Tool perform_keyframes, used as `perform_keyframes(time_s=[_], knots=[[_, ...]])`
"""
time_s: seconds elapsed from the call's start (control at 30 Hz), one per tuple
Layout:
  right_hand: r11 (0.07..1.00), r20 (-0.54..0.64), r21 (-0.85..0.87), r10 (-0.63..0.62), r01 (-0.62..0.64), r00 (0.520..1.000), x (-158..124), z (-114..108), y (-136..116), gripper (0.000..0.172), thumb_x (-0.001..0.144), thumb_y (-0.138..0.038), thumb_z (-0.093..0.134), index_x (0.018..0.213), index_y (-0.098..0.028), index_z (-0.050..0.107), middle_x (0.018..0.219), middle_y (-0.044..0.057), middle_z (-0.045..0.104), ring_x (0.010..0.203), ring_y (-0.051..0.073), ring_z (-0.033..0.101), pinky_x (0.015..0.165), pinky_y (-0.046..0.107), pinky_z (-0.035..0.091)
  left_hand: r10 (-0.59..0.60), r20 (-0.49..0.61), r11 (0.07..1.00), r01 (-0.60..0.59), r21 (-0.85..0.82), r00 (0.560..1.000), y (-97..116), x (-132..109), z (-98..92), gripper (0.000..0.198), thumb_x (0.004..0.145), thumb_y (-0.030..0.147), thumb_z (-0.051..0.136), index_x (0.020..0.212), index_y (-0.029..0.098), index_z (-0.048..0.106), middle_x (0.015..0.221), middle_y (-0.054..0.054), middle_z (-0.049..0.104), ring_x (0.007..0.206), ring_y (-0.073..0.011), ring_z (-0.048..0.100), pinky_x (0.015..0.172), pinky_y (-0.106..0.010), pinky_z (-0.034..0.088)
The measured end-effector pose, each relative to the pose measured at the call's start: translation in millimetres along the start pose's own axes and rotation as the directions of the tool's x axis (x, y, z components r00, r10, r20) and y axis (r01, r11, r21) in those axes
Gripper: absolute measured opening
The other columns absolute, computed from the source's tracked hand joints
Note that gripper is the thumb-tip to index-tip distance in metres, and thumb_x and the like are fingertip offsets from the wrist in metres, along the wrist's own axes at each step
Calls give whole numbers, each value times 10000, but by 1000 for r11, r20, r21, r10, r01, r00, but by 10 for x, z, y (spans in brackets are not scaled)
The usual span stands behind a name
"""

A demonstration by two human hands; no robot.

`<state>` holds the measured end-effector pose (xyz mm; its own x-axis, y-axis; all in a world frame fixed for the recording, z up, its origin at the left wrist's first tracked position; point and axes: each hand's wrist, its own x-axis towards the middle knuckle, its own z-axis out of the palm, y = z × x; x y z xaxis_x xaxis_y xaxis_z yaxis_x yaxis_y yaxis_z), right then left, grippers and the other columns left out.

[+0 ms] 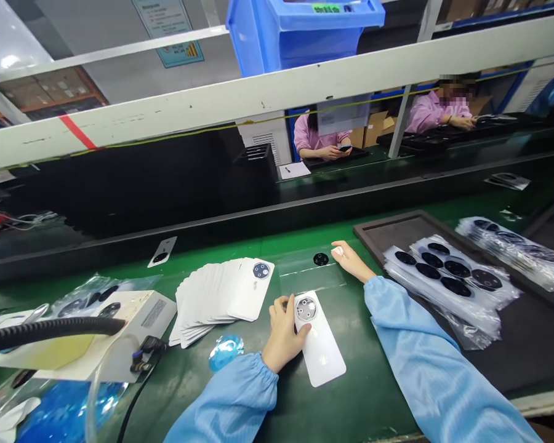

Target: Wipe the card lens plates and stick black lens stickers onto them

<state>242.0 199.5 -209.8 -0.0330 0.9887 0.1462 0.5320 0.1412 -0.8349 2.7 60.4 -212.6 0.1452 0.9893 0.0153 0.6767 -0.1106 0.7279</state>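
A white phone back panel (324, 351) with a round camera cutout lies on the green table. My left hand (284, 332) grips its upper left edge, fingers at the top and thumb near the round cutout. Farther forward, my right hand (348, 258) is closed, its fingertips pinched beside a black round camera piece (321, 259) that rests on a clear plastic sheet (305, 278). Whatever those fingertips hold is too small to name. Left of my left hand, a fanned stack of white panels (221, 289) lies flat, the top one showing a dark camera circle.
A dark tray (512, 363) on the right bears bagged panels (443, 277). At the left are a white device (143, 320) with a black hose (50, 332) and blue film (226, 352). Two people in pink sit beyond the rail (166, 117), below a blue bin (305, 37).
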Motion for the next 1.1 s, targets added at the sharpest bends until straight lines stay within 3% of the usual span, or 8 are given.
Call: perform_keyframes(time_s=[0.1,0.2,0.3,0.4,0.47,0.6,0.77,1.1], knots=[[996,69,-90,14,-8,998,3,58,110,354,902,-357,545,1194,-159,525,1119,75,582,932,181,597,801,388,519,42,-27,993,-38,116,999,93,109,-126,726,708,269,683,1357,134,387,1467,-199,208,1303,-387,288,1051,-570,272],[983,125,-183,3,20,992,13,79,152,366,897,-358,550,1208,-166,521,1170,83,562,1005,204,575,859,427,493,113,-19,980,-108,169,993,218,484,-156,499,831,307,606,1288,174,457,1412,-130,358,1265,-304,383,1022,-518,350],[962,166,-267,-14,59,986,15,84,172,383,893,-368,552,1218,-169,514,1198,87,546,1045,219,556,890,450,471,116,11,971,-116,209,993,363,1019,-29,308,896,335,540,1155,170,554,1223,-95,550,1043,-219,568,880,-436,485],[937,192,-333,-37,101,981,1,74,180,393,892,-378,551,1224,-170,510,1212,89,538,1061,225,548,902,459,461,67,37,959,-75,275,997,480,1457,181,304,888,347,559,1123,153,572,1145,-86,594,956,-196,606,820,-405,517],[922,201,-367,-50,123,978,-8,65,182,396,892,-381,549,1225,-170,509,1213,90,538,1062,226,547,903,460,459,25,36,945,-35,325,999,523,1624,299,315,885,345,565,1132,149,569,1147,-87,594,974,-205,604,828,-417,515],[903,202,-406,-64,143,977,-9,69,199,398,893,-381,549,1228,-169,508,1211,90,541,1057,224,552,900,459,464,-68,36,913,47,406,997,531,1770,385,340,882,341,569,1164,152,554,1185,-94,577,1022,-223,590,853,-439,505],[896,201,-418,-71,151,977,0,91,234,400,894,-379,549,1232,-170,506,1213,91,542,1056,224,555,898,458,468,-169,103,881,103,462,980,534,1915,328,317,884,334,569,1144,151,566,1150,-86,595,987,-210,605,826,-416,519],[886,191,-439,-74,153,979,-28,70,186,398,893,-383,548,1228,-170,510,1223,92,536,1075,229,545,909,464,459,-118,106,873,52,485,987,814,1800,319,333,881,327,573,1166,155,556,1187,-92,579,1030,-225,588,861,-443,502]])
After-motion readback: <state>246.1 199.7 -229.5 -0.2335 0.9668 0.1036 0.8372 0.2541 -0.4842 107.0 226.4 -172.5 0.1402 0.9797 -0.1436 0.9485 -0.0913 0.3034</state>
